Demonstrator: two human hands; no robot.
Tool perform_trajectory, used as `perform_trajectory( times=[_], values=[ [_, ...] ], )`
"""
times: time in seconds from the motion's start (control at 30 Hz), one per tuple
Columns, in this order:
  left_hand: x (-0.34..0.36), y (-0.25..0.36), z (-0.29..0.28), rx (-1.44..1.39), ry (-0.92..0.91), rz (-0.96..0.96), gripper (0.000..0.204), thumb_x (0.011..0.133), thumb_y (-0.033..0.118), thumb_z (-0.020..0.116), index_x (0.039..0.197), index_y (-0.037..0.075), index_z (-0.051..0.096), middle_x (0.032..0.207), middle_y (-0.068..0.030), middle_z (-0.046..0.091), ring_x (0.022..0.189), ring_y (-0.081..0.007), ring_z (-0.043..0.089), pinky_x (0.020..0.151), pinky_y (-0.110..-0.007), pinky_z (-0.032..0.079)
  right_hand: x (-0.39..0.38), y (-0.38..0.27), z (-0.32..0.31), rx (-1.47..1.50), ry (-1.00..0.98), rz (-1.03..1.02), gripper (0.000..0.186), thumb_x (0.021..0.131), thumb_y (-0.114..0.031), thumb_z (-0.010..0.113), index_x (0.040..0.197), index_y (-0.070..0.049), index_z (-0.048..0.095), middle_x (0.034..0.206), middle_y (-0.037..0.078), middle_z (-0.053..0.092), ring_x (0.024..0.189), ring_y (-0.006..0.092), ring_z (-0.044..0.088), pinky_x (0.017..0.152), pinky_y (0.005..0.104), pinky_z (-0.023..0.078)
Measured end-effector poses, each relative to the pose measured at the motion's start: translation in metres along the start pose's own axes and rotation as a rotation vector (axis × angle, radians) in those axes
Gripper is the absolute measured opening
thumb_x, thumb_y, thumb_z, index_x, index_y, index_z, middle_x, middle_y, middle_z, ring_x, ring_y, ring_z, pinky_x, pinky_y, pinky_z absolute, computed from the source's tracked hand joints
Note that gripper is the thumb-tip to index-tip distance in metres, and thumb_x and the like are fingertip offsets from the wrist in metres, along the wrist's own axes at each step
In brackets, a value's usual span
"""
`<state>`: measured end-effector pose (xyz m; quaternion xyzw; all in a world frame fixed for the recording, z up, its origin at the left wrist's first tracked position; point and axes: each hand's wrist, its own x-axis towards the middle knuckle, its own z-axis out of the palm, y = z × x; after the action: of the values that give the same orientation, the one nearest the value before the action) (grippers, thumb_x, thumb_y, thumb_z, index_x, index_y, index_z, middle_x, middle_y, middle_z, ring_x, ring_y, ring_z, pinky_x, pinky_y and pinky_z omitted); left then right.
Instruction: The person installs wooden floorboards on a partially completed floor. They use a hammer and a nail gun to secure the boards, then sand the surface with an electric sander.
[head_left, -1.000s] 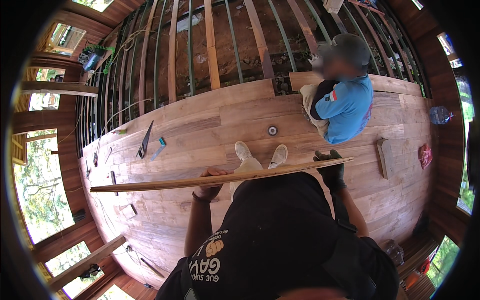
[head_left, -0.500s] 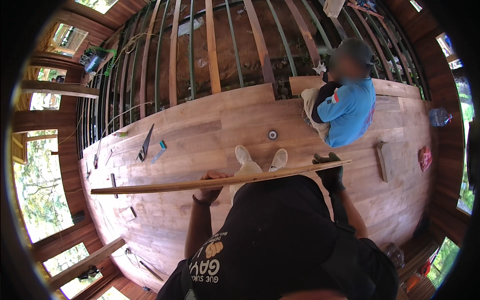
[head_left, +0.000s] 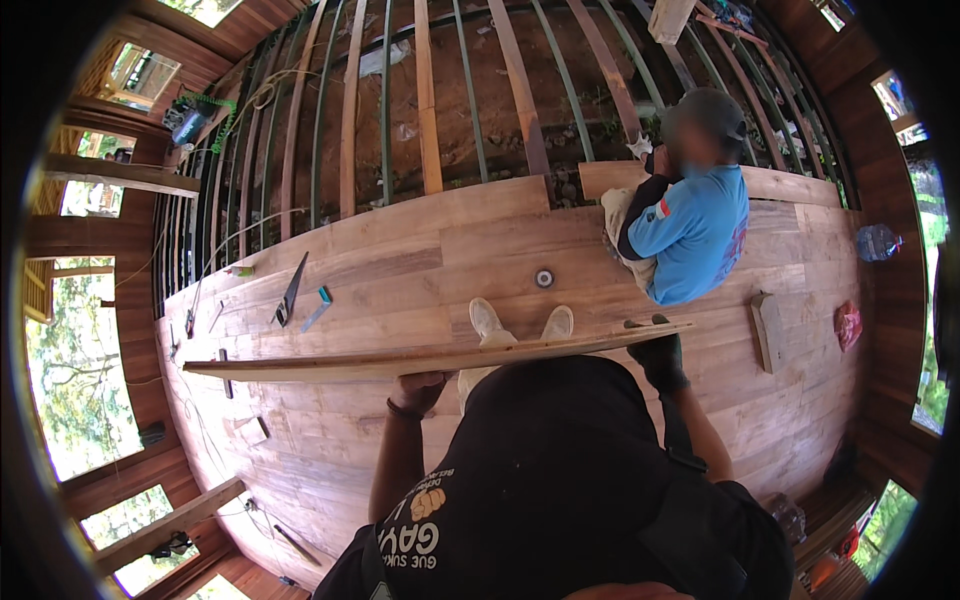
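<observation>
Standing on the laid wooden floor (head_left: 400,270), short of the open joists (head_left: 425,110) and a crouching co-worker (head_left: 692,230), and holding a long plank (head_left: 440,366) crosswise in front of the body. Gripping the plank's right end between thumb and fingers with the gloved right hand (head_left: 657,360); supporting near the middle with the left hand (head_left: 422,392), impossible to read as curled or flat behind the wood. Could dip at the left from the long overhang, or stumble if stepping onto the small round object (head_left: 544,278) beyond the shoes (head_left: 559,322).
</observation>
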<state>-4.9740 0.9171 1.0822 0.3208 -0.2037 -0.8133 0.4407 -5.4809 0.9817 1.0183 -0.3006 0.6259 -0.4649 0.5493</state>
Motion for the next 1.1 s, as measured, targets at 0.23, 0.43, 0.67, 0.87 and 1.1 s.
perform_trajectory(
  times=[0.23, 0.43, 0.67, 0.87, 1.1],
  values=[
    [-0.003, -0.001, 0.013, 0.014, 0.134, 0.007, 0.057, 0.076, 0.011, 0.08, 0.131, 0.006, 0.065, 0.129, -0.0105, 0.069, 0.128, -0.0316, 0.062, 0.115, -0.052, 0.046, 0.026, 0.002, 0.009, -0.596, 0.031, -0.099, 0.035, 0.088, -0.02, 0.074, 0.118, -0.006, 0.066, 0.105, 0.01, 0.075, 0.098, 0.0255, 0.071, 0.082, 0.0378, 0.057],
    [0.004, -0.014, 0.016, -0.105, 0.185, 0.096, 0.049, 0.088, 0.012, 0.075, 0.135, 0.009, 0.061, 0.128, -0.0086, 0.066, 0.123, -0.0286, 0.064, 0.104, -0.048, 0.052, 0.037, -0.017, 0.006, 0.558, 0.185, 0.296, 0.054, 0.108, -0.052, 0.05, 0.139, -0.009, 0.059, 0.132, 0.006, 0.067, 0.116, 0.024, 0.066, 0.098, 0.0402, 0.054],
    [0.007, -0.029, -0.005, -0.108, 0.439, -0.027, 0.043, 0.095, 0.014, 0.069, 0.137, 0.007, 0.059, 0.132, -0.0087, 0.067, 0.124, -0.0278, 0.064, 0.106, -0.046, 0.052, 0.017, -0.021, -0.03, 0.474, 0.051, 0.237, 0.044, 0.107, -0.036, 0.059, 0.141, -0.008, 0.059, 0.135, 0.006, 0.066, 0.123, 0.0224, 0.064, 0.109, 0.0385, 0.05],
    [-0.004, -0.056, -0.04, -0.168, 0.416, -0.119, 0.043, 0.096, 0.015, 0.069, 0.137, 0.005, 0.059, 0.132, -0.0108, 0.069, 0.124, -0.0273, 0.065, 0.109, -0.046, 0.05, 0.008, -0.039, -0.022, 0.56, -0.018, 0.44, 0.038, 0.099, -0.028, 0.07, 0.131, -0.008, 0.065, 0.118, 0.007, 0.073, 0.108, 0.0235, 0.071, 0.097, 0.0404, 0.058],
    [-0.011, -0.072, -0.059, -0.161, 0.437, -0.186, 0.053, 0.094, 0.019, 0.07, 0.142, 0.001, 0.055, 0.138, -0.0131, 0.066, 0.13, -0.0292, 0.06, 0.115, -0.047, 0.045, 0.001, -0.075, 0.003, 0.343, -0.08, 0.57, 0.061, 0.089, -0.04, 0.078, 0.135, -0.003, 0.062, 0.12, 0.015, 0.072, 0.107, 0.0289, 0.073, 0.09, 0.0441, 0.062]
  ],
)
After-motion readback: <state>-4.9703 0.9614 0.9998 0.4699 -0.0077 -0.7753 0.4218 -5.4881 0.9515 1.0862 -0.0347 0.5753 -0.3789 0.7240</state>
